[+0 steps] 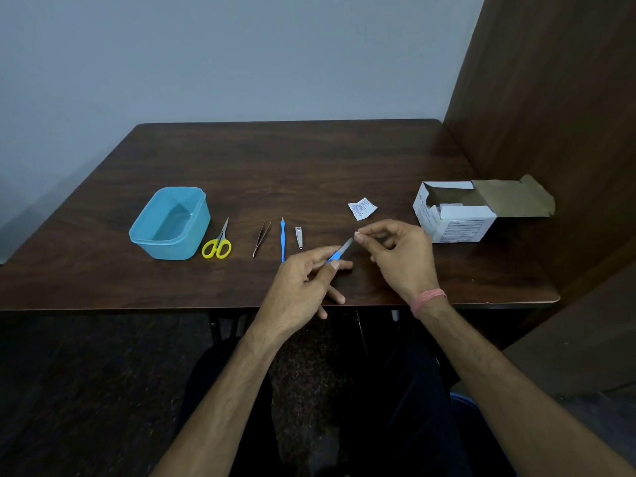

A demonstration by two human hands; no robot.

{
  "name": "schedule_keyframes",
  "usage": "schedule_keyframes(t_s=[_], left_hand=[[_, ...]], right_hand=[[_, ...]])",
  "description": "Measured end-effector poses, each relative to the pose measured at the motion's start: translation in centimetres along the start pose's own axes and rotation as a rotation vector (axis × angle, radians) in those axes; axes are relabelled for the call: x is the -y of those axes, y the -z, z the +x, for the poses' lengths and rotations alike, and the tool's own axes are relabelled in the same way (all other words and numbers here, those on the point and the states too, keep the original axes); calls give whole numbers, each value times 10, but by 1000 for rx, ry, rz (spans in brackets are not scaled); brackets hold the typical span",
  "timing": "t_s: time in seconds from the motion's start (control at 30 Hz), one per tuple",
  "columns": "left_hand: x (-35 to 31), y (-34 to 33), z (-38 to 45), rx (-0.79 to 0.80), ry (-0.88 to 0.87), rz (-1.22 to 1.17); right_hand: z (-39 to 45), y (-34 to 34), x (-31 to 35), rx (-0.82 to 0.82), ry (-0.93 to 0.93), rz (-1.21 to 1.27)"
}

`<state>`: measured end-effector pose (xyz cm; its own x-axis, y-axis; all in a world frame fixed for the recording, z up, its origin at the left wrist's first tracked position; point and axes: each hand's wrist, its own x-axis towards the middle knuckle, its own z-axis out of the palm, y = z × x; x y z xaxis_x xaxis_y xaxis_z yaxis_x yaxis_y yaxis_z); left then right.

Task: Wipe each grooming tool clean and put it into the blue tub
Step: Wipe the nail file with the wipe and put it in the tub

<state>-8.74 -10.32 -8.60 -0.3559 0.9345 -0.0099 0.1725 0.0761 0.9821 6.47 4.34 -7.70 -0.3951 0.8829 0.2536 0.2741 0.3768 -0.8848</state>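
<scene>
My left hand (303,284) grips a nail file (340,252) by its blue handle, the metal blade pointing up and right. My right hand (395,256) pinches a small white wipe (358,233) against the blade's tip. The blue tub (168,223) stands at the left of the table with nothing visible inside. In a row between the tub and my hands lie yellow-handled scissors (217,242), tweezers (261,237), a blue-handled cuticle tool (283,239) and a small nail clipper (299,233).
A torn white wipe wrapper (362,208) lies behind my right hand. An open white cardboard box (454,215) sits at the right of the dark wooden table (275,166). A wooden panel (550,115) rises along the table's right side.
</scene>
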Motion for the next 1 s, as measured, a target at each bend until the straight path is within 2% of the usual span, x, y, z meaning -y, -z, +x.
schedule_keyframes(t_s=[0.07,0.13,0.37,0.57,0.73,1.0], left_hand=[[0,0,0,-10,10,7],[-1,-1,-1,-14,6,5],[-6,-1,-3,-12,-26,16],[-5,0,-3,-3,-33,28],[-5,1,-4,7,-37,25],[-2,0,-2,-4,-23,27]], right_hand=[[-1,2,-1,-16,-3,38],[-2,2,-1,34,20,50],[-8,-5,-2,91,202,-135],[-12,-6,-2,156,312,-134],[-13,-5,-3,170,336,-114],[-11,-6,1,115,272,-199]])
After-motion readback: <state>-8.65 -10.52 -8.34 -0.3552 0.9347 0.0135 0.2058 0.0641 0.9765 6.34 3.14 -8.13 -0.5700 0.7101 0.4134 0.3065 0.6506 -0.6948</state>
